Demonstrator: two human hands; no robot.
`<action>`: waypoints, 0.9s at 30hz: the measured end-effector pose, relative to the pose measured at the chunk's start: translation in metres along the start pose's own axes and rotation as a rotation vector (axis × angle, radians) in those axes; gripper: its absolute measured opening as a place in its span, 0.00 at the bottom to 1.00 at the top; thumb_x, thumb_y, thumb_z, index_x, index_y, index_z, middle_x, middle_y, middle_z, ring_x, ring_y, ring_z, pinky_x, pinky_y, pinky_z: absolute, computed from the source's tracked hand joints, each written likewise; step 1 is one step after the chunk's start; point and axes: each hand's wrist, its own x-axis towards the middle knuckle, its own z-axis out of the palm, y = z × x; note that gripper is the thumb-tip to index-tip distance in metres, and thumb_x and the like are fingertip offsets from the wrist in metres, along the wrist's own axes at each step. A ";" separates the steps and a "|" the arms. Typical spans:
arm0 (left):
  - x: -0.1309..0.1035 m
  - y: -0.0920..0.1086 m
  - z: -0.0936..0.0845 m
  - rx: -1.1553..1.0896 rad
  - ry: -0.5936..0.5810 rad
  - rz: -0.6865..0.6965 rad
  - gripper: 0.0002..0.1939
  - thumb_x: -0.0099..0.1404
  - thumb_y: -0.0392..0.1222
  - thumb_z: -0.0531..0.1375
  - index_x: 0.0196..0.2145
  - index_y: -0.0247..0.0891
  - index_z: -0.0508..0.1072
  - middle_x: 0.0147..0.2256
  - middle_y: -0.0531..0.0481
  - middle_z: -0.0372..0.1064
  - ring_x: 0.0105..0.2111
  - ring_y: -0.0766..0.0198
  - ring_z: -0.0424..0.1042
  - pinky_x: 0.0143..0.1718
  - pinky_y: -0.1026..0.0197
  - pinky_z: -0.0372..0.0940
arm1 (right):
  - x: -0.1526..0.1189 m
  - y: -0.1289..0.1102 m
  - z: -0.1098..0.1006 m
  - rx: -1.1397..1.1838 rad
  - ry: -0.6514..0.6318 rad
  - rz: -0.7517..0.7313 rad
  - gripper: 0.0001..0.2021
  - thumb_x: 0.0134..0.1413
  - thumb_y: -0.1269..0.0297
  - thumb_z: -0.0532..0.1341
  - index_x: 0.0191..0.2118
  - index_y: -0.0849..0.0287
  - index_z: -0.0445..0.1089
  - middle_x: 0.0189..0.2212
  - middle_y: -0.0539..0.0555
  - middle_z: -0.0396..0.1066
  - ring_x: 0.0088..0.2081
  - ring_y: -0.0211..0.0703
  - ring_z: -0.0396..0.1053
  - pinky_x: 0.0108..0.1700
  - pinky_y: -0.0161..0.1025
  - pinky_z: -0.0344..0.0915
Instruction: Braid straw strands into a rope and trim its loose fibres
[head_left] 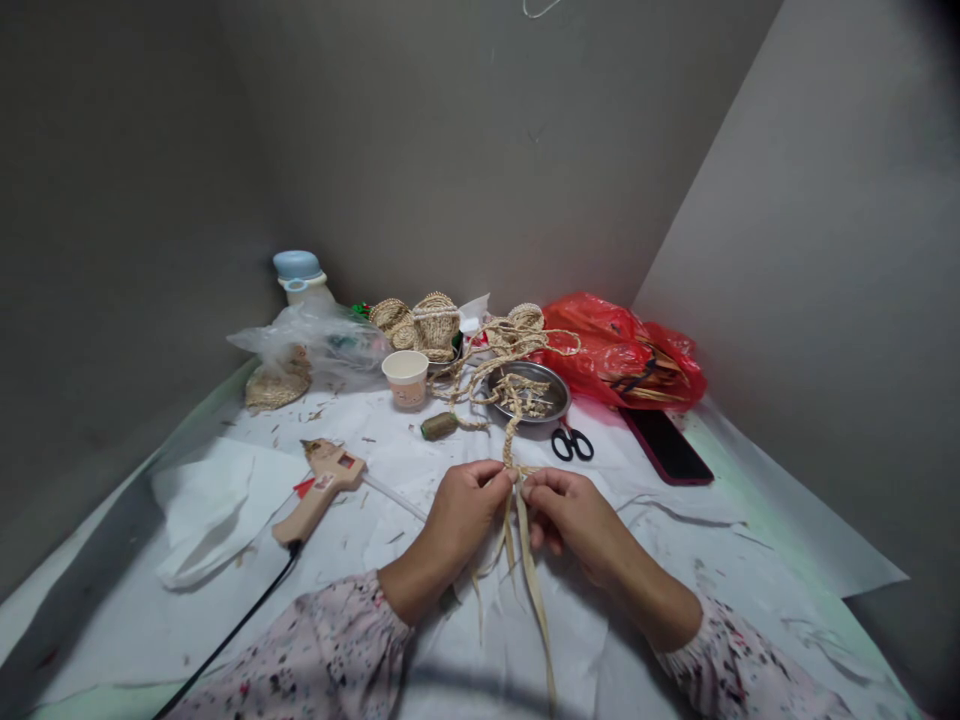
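Observation:
A braided straw cord (510, 436) runs from a metal bowl (553, 408) down to my hands at the middle of the table. My left hand (471, 505) pinches the lower end of the braid between thumb and forefinger. Just to the right, my right hand (571, 512) is closed at thumb and forefinger on the straw strands beside the braid's end. Loose flat strands (534, 590) hang below both hands toward the near edge, one of them long and wide. More of the cord lies in loops beyond the bowl, and short straw bits fill the bowl.
Black-handled scissors (572, 444) and a phone (667, 447) lie at right, before a red plastic bag (615, 350). A glue gun (319, 492) with a black cable is at left. Behind stand a paper cup (406, 380), straw balls (436, 322), a clear bag (322, 335) and a blue-lidded bottle (298, 272).

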 end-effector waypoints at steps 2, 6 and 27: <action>0.001 -0.002 0.000 -0.004 -0.002 0.020 0.15 0.59 0.48 0.56 0.28 0.35 0.77 0.23 0.53 0.68 0.26 0.63 0.62 0.30 0.64 0.55 | 0.000 0.001 0.000 0.041 -0.035 0.002 0.14 0.50 0.52 0.58 0.29 0.60 0.66 0.13 0.45 0.63 0.13 0.31 0.57 0.15 0.29 0.46; 0.002 -0.006 -0.001 0.010 -0.001 0.044 0.15 0.59 0.49 0.56 0.28 0.35 0.77 0.24 0.53 0.69 0.27 0.63 0.63 0.30 0.64 0.56 | -0.001 0.002 -0.002 0.027 -0.066 0.037 0.15 0.51 0.53 0.58 0.25 0.60 0.65 0.12 0.45 0.62 0.12 0.29 0.51 0.15 0.30 0.43; 0.001 -0.003 0.002 -0.193 -0.036 -0.087 0.16 0.58 0.50 0.60 0.21 0.35 0.68 0.17 0.59 0.52 0.20 0.70 0.50 0.23 0.65 0.47 | 0.000 0.003 0.001 0.068 0.012 0.019 0.09 0.48 0.59 0.60 0.29 0.60 0.65 0.11 0.43 0.61 0.12 0.29 0.52 0.14 0.28 0.42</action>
